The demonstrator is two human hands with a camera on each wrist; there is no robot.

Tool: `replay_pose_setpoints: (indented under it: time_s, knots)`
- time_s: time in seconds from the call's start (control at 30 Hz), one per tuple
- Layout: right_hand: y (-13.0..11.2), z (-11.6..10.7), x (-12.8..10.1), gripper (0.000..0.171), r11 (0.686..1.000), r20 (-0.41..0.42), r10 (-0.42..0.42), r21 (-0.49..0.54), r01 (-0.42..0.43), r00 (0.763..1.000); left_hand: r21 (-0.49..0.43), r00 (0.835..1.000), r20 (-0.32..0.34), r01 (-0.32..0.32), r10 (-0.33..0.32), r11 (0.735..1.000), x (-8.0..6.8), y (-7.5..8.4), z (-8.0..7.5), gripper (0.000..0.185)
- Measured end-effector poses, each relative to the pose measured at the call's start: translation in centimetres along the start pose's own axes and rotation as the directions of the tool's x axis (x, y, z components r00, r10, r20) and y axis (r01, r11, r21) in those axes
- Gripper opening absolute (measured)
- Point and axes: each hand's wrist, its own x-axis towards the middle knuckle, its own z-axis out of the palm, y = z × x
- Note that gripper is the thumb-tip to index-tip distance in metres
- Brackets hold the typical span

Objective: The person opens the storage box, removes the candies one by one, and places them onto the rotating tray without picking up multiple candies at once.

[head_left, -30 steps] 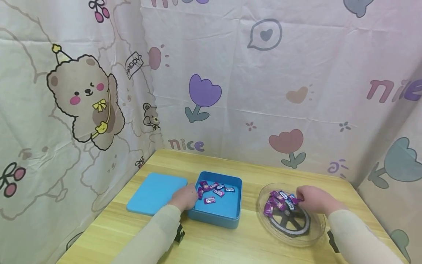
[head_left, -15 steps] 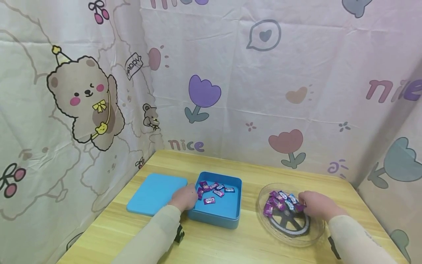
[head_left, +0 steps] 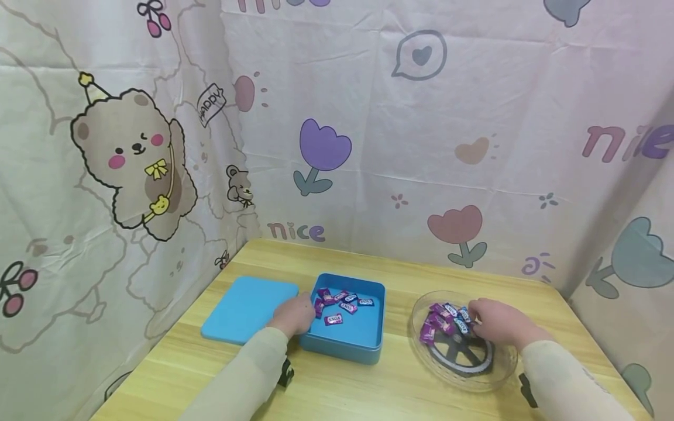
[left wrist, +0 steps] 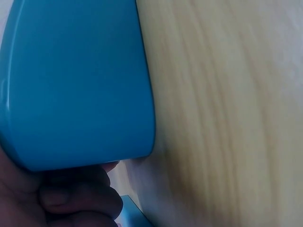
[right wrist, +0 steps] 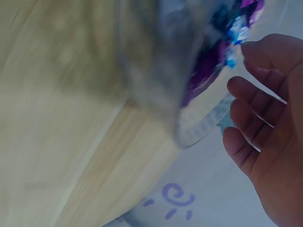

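At the left side of an open blue box, my left hand grips the near-left wall, its fingers curled against the outside in the left wrist view. Several purple and blue wrapped candies lie inside the box. Over the right rim of a clear round bowl is my right hand. Its fingers are loosely bent, with no candy seen held between them in the right wrist view. The fingertips are beside a blue-wrapped candy, in a pile with purple ones; contact is unclear.
A flat light-blue lid lies left of the box on the wooden table. A dark spoked shape shows through the bowl's bottom. Printed curtains hang behind and at both sides of the table.
My right hand held a purple candy a second ago and lowered it at the bowl's right side. Now it has shifted left towards the blue candy. The left hand stays on the box.
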Motion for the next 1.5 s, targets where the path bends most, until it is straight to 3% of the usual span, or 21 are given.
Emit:
replay_pose_setpoints:
  time_s: [0.27, 0.53, 0.77, 1.07, 1.5]
  knots:
    - [-3.9, -0.4, 0.9, 0.014, 0.995, -0.069, -0.099, 0.011, 0.1, 0.993, -0.008, 1.0, 0.005, 0.0, 0.0, 1.0, -0.1, 0.0, 0.0, 0.036]
    - [-8.1, -0.7, 2.7, 0.011, 0.974, -0.164, -0.228, -0.037, 0.225, 0.96, -0.007, 1.0, -0.002, -0.008, 0.008, 1.0, 0.2, -0.2, 0.1, 0.039]
    - [-12.4, -0.5, 3.9, 0.01, 0.972, -0.142, -0.234, -0.009, 0.235, 0.962, -0.003, 1.0, -0.006, -0.018, 0.018, 1.0, 0.3, -0.4, 0.3, 0.038]
    - [-15.5, 0.9, 5.7, 0.012, 0.972, -0.141, -0.23, 0.021, 0.236, 0.963, 0.0, 1.0, -0.003, -0.026, 0.026, 1.0, 0.2, -0.2, 0.2, 0.035]
    - [-19.7, 2.8, 8.1, 0.015, 0.928, -0.093, -0.372, -0.052, 0.369, 0.924, -0.016, 1.0, 0.01, 0.007, -0.007, 1.0, 0.3, -0.1, 0.1, 0.04]
